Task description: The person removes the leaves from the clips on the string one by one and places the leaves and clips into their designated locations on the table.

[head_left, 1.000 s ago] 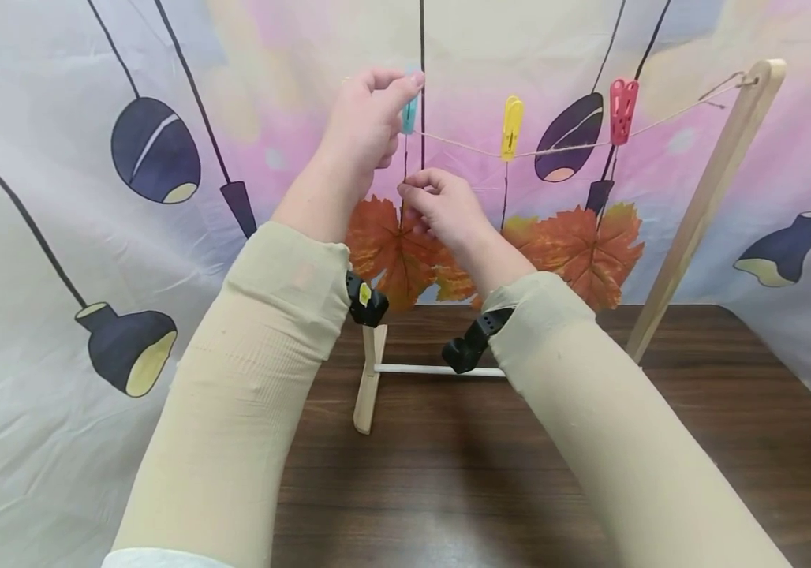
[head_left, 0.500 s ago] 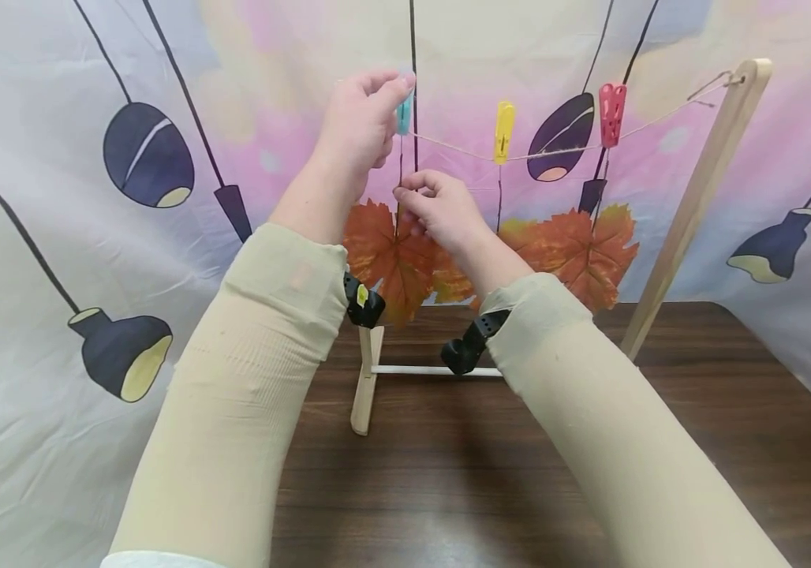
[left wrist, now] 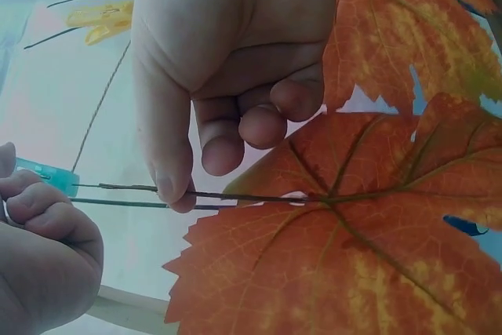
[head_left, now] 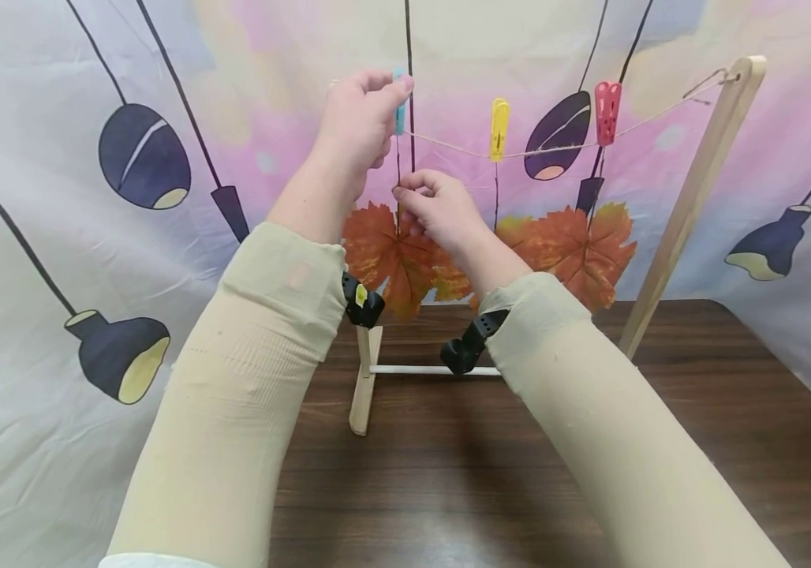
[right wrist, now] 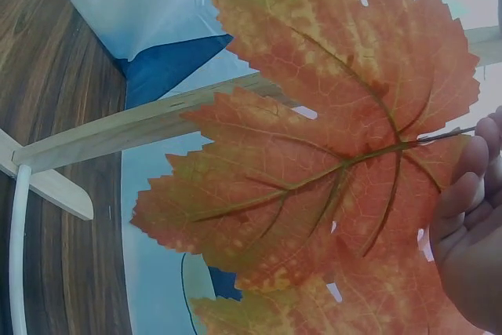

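My left hand pinches a light blue clothespin at the left part of a twine line. Below it, my right hand pinches the thin stem of an orange-red artificial maple leaf between thumb and forefinger. In the left wrist view the stem runs from the light blue clothespin, past the right fingertips, to the leaf; the clothespin's jaws are too small to judge. The right wrist view has this leaf spread out beside the right hand's curled fingers.
A yellow clothespin and a red clothespin sit on the twine, with more leaves hanging under them. A wooden post and a white rod belong to the stand on the brown table.
The whole head view has shifted slightly, so the clothespins and post appear a little further left. Both hands keep their grips on the light blue clothespin and the stem.
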`<state>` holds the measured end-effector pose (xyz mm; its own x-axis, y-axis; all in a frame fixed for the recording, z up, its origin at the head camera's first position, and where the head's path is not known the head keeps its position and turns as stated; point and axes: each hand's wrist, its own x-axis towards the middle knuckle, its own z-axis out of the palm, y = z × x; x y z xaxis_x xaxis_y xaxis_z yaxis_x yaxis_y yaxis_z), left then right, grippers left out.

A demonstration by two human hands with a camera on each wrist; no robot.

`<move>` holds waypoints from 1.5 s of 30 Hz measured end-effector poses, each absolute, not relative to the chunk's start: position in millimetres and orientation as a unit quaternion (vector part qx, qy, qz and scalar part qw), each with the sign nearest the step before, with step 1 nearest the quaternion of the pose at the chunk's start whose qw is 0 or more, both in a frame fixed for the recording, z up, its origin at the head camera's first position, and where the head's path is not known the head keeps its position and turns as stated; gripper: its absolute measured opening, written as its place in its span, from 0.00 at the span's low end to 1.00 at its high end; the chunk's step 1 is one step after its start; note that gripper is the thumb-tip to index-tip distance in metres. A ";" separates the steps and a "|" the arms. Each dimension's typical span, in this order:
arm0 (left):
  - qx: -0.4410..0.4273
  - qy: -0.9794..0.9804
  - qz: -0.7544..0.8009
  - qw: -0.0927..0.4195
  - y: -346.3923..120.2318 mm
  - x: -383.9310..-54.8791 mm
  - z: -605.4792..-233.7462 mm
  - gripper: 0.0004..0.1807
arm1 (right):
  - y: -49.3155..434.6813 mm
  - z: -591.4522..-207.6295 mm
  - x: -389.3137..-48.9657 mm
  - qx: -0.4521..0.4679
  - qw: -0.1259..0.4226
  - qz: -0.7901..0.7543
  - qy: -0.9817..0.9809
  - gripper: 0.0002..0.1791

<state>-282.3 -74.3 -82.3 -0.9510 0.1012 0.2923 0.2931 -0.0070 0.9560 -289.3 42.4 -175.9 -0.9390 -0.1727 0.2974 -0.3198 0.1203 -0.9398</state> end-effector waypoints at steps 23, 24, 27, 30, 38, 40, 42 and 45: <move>-0.148 -0.666 -0.724 0.099 -73.8 -283.6 -83.3 0.09 | 38.7 -179.9 -291.1 0.176 0.062 0.651 -0.736 0.07; -0.151 -0.662 -0.727 0.102 -73.6 -283.8 -83.4 0.09 | 38.6 -180.2 -291.0 0.176 0.061 0.652 -0.735 0.07; -0.152 -0.655 -0.732 0.110 -73.6 -284.1 -83.4 0.07 | 38.6 -181.1 -290.8 0.175 0.060 0.652 -0.736 0.06; -0.157 -0.647 -0.737 0.117 -73.7 -284.2 -83.3 0.06 | 38.8 -181.4 -290.4 0.174 0.061 0.648 -0.739 0.07; -0.163 -0.632 -0.746 0.133 -72.4 -283.5 -82.1 0.05 | 40.8 -183.6 -290.4 0.165 0.061 0.638 -0.749 0.08; -0.160 -0.631 -0.747 0.136 -72.8 -283.3 -81.2 0.05 | 40.8 -184.2 -290.5 0.165 0.061 0.636 -0.751 0.08; -0.159 -0.631 -0.746 0.139 -73.4 -283.3 -80.2 0.05 | 40.7 -184.7 -290.8 0.165 0.060 0.635 -0.752 0.09; -0.160 -0.631 -0.746 0.141 -73.5 -283.2 -79.2 0.05 | 40.8 -185.1 -291.0 0.165 0.060 0.637 -0.751 0.10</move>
